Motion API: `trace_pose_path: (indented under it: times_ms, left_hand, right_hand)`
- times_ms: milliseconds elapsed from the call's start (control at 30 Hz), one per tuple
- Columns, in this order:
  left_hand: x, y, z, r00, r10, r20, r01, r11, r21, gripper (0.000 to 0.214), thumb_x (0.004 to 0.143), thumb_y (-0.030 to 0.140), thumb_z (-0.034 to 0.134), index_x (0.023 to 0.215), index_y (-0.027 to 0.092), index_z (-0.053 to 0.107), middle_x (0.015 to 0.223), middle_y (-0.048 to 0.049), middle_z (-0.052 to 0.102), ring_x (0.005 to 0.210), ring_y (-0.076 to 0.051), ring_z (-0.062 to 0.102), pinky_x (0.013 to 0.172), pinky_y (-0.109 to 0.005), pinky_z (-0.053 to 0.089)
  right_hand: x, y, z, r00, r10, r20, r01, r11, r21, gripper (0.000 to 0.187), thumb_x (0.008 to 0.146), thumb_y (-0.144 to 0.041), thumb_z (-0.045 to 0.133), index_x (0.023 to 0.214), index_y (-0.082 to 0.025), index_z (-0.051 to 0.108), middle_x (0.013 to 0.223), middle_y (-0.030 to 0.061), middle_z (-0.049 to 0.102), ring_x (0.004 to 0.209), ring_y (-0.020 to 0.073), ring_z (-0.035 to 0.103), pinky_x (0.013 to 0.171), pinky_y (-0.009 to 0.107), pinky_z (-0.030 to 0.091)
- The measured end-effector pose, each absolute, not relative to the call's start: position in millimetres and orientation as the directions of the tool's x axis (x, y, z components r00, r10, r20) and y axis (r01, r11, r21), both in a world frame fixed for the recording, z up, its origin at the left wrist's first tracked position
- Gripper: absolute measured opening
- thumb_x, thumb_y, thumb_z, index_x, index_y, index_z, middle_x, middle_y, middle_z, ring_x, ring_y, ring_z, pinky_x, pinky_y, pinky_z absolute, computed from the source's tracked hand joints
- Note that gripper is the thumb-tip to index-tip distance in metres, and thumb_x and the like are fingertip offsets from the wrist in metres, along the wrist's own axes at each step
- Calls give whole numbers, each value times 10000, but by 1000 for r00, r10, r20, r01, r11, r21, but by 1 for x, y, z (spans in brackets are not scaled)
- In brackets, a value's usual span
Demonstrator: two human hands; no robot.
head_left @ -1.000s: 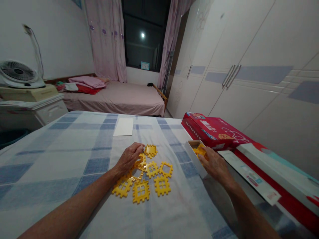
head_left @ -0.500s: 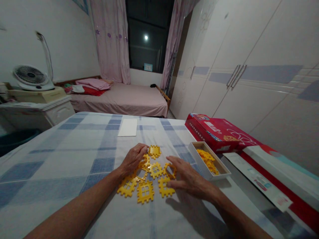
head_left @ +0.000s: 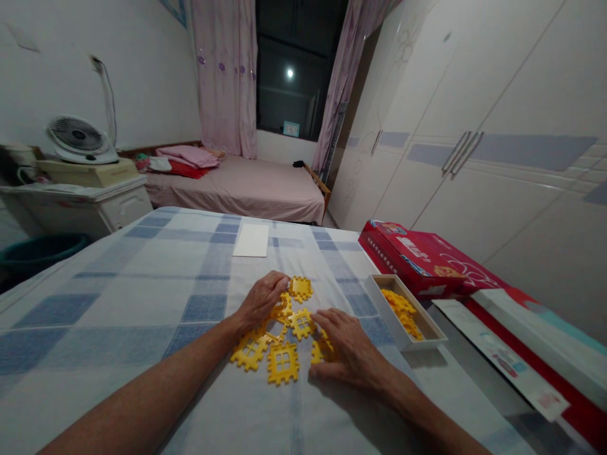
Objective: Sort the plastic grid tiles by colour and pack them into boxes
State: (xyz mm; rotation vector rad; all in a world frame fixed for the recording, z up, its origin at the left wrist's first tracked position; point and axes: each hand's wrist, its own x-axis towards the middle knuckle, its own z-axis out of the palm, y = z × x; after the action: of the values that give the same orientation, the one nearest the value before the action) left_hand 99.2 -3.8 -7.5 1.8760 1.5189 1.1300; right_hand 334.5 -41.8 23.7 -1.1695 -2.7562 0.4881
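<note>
Several yellow plastic interlocking building pieces with toothed edges lie in a loose cluster on the checked cloth. My left hand [head_left: 262, 297] rests along the cluster's left side, fingers stretched and slightly curved; its thumb is hidden. Just beyond its fingertips lies a square piece [head_left: 301, 289]. One window-patterned piece [head_left: 283, 363] is at the front, another [head_left: 301, 323] in the middle, and a third [head_left: 249, 351] below my left wrist. My right hand [head_left: 348, 341] spreads low over the right side, thumb apart from the fingers, partly covering a piece [head_left: 317, 352].
A white open box [head_left: 408, 344] holding yellow pieces stands to the right. Behind it are a red box [head_left: 408, 253] and a long white printed strip [head_left: 502, 360]. A white card [head_left: 251, 240] lies further back on the checked cloth [head_left: 199, 265].
My right hand has come down and leftward over the pieces at the right, now covering more of them. My left hand stays beside the cluster. The whole view has shifted slightly.
</note>
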Motion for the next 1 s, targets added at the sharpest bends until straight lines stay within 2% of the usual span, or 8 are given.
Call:
trace_pose_path:
  times_ms: [167,333,467,567,700,833,900,1000]
  left_hand:
    - [99,-4,-7,59,946,320,562,-296,772,394,906,399,311,884,187,641,866,-41,630,830,-171,577,767,-280,449]
    - [100,-5,-5,70,945,319,574,-300,762,385,910,384,309,883,186,639,870,-41,623,829,-166,571,769,-273,437]
    - [100,-5,-6,67,944,322,557,-303,773,390,915,390,303,874,188,634,867,-39,614,825,-165,562,764,-275,432]
    - [100,-5,-6,78,944,320,562,-307,768,379,915,379,300,840,190,620,840,-34,601,811,-163,551,758,-277,425]
    - [99,-5,-6,80,939,335,570,-318,758,368,912,376,307,805,188,605,818,-31,592,798,-163,549,753,-276,424]
    - [99,-5,-6,86,938,335,576,-321,752,385,916,388,296,847,191,619,838,-34,597,812,-167,555,768,-280,427]
    - [99,-4,-7,89,939,332,580,-319,749,384,915,394,295,828,194,611,827,-32,593,809,-167,553,764,-278,430]
    - [99,-5,-7,85,934,347,567,-332,754,373,909,389,308,788,196,604,805,-30,590,790,-166,553,748,-278,433]
  right_hand:
    - [343,-44,27,-697,708,-113,690,620,-374,1010,542,-566,764,1391,-179,378,1436,162,348,1334,339,256,1079,499,235]
    - [349,-48,28,-692,721,-38,662,612,-434,910,541,-413,791,1352,-239,415,1334,102,420,1224,276,382,1038,419,318]
    - [349,-50,21,-632,772,67,666,586,-461,822,490,-350,806,1235,-205,490,1246,98,428,1140,261,428,977,383,391]
    - [346,-57,18,-641,753,148,653,636,-410,647,575,-242,735,1178,-191,507,1228,104,436,1107,246,449,961,376,411]
    - [342,-71,14,-715,655,244,615,756,-226,450,683,-93,575,1121,-191,536,1216,104,491,1079,237,474,936,387,430]
    - [346,-72,9,-768,578,274,572,813,-111,291,818,-75,450,1063,-197,549,1148,100,562,1035,225,523,894,386,461]
    - [349,-63,5,-747,589,308,587,802,-110,295,856,-88,407,1100,-196,534,1136,107,576,1017,217,548,877,378,479]
    - [352,-45,4,-643,700,312,678,709,-193,387,833,-74,394,1202,-158,478,1130,139,576,1010,219,568,874,380,493]
